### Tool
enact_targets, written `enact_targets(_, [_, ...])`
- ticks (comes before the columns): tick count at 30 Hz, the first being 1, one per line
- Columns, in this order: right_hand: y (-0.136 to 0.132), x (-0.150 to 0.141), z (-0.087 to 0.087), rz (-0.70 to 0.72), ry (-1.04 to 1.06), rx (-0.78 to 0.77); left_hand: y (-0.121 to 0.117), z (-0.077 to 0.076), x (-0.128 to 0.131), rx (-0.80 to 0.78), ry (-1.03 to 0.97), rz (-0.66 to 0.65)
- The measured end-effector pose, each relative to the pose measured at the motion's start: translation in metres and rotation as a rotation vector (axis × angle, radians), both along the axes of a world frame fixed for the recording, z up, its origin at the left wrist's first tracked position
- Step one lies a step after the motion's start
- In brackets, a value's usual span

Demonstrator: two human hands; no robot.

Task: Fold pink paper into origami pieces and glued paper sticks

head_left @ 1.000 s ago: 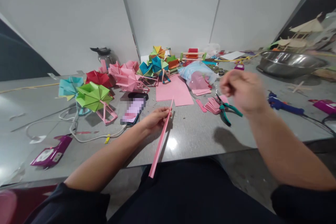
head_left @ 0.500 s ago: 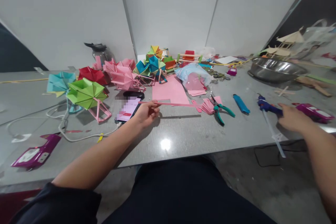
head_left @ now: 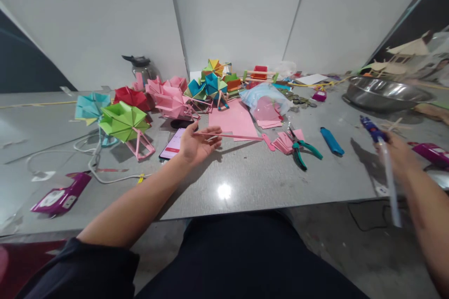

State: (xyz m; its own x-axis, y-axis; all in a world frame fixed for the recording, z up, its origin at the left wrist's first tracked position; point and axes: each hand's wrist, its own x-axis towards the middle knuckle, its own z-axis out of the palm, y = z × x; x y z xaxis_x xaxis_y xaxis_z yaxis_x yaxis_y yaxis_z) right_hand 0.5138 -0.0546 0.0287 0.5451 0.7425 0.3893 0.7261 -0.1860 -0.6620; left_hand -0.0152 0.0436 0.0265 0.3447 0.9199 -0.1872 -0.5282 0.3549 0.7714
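Observation:
My left hand (head_left: 198, 147) is palm up beside the phone (head_left: 172, 144). Its thumb holds one end of a thin pink paper strip (head_left: 242, 136) against the hand, while the other fingers are spread out. The strip points right, over the pink sheet (head_left: 231, 119). On the right, my right hand (head_left: 396, 154), a little blurred, is wrapped round a blue glue gun (head_left: 372, 128), raised off the table. A long pale glue stick (head_left: 390, 187) sticks out of its rear and hangs past the table edge.
Green-handled pliers (head_left: 300, 152) lie on pink paper pieces (head_left: 282, 142), left of a blue-handled tool (head_left: 331, 141). Folded paper models, including a green one (head_left: 123, 121), stand at the left. A steel basin (head_left: 382, 93) and purple power strips (head_left: 63, 192) are on the table (head_left: 259, 182).
My right hand has picked up the glue gun, lifting it off the table. My left hand has turned palm up and spread its fingers, still with the pink strip. The view has shifted slightly.

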Motion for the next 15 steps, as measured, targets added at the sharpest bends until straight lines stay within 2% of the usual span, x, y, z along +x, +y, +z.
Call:
enact_targets(3, [0.010,-0.032,0.013,0.133,0.188,0.113,0.010,0.001,-0.010,0.084,0.203,0.030])
enact_targets(5, [0.017,-0.060,0.022,0.263,0.281,0.149,0.018,0.002,-0.020,0.228,0.393,0.111])
enact_targets(7, [0.023,-0.093,0.031,0.376,0.343,0.164,0.024,0.006,-0.031,0.368,0.586,0.110])
enact_targets(11, [0.034,-0.166,0.042,0.692,0.537,0.121,0.021,0.013,-0.042,0.492,0.896,-0.173])
enact_targets(15, [0.052,-0.225,0.032,0.903,0.524,-0.042,0.009,0.005,-0.030,0.472,0.976,-0.432])
